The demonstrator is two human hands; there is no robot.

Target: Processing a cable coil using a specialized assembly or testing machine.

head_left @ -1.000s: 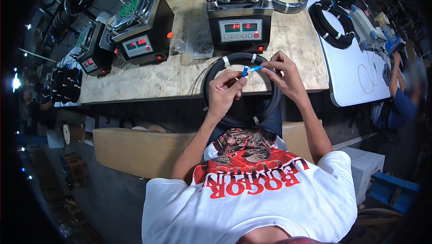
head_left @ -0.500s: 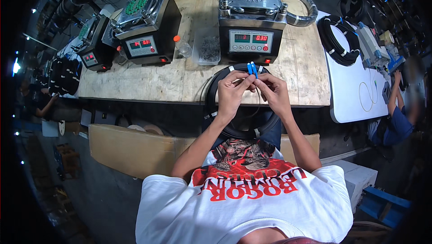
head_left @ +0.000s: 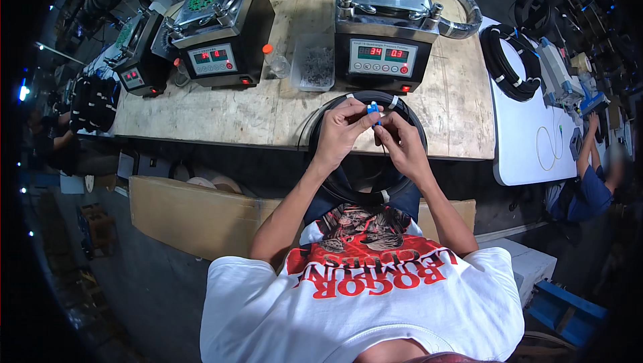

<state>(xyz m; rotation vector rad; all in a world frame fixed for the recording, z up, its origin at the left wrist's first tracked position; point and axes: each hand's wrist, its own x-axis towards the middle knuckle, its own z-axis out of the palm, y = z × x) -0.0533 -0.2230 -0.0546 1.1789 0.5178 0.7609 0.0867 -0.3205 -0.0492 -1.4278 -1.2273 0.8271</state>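
Note:
My left hand (head_left: pixel 343 134) pinches small blue fibre-optic connectors (head_left: pixel 373 108) between thumb and fingers, at the near edge of the bench. Just below and to the right, my right hand (head_left: pixel 402 143) has its thumb and fingertips closed at the lower end of the same connectors. How many connectors there are is hard to make out behind the fingers. A coil of black cable (head_left: pixel 416 122), bound with white ties, leans against the bench edge around and behind both hands, its lower part over my lap.
Three polishing machines stand on the wooden bench (head_left: pixel 221 114); the nearest (head_left: pixel 382 61) carries a ring of blue connectors. A clear tub (head_left: pixel 313 68) and an orange-capped bottle (head_left: pixel 277 65) sit beside it. On the white table (head_left: pixel 519 152) at right lies another coil (head_left: pixel 499 71), near a co-worker (head_left: pixel 589 182).
The connectors have tipped and sit slightly lower. My right fingers have slid down toward their lower end, while the left hand keeps its pinch. The whole view has shifted slightly.

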